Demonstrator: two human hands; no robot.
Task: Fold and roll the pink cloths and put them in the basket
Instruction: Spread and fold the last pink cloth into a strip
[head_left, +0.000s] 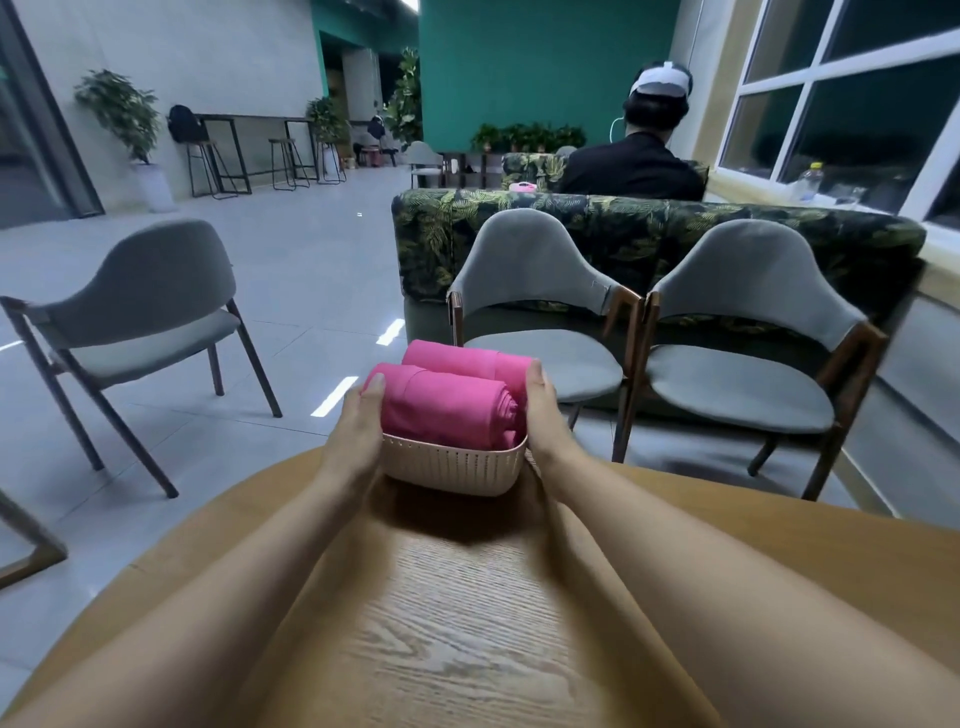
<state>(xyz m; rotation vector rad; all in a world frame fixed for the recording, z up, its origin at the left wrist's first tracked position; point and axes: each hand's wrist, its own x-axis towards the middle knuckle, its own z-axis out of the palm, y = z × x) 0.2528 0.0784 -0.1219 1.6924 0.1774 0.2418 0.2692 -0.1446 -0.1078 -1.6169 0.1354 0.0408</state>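
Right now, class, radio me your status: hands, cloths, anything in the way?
Left hand and right hand flat against the roll ends. Pink rolls piled in basket, above its rim. Nothing blocking on the table.

One head-worn wide-angle view, we look forward and down across the table, close to the basket at its far edge.

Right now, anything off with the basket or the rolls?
Nothing spilled or damaged. The pink rolls pile well above the rim of the basket, which sits near the far edge of the table. The left hand and right hand flank it.
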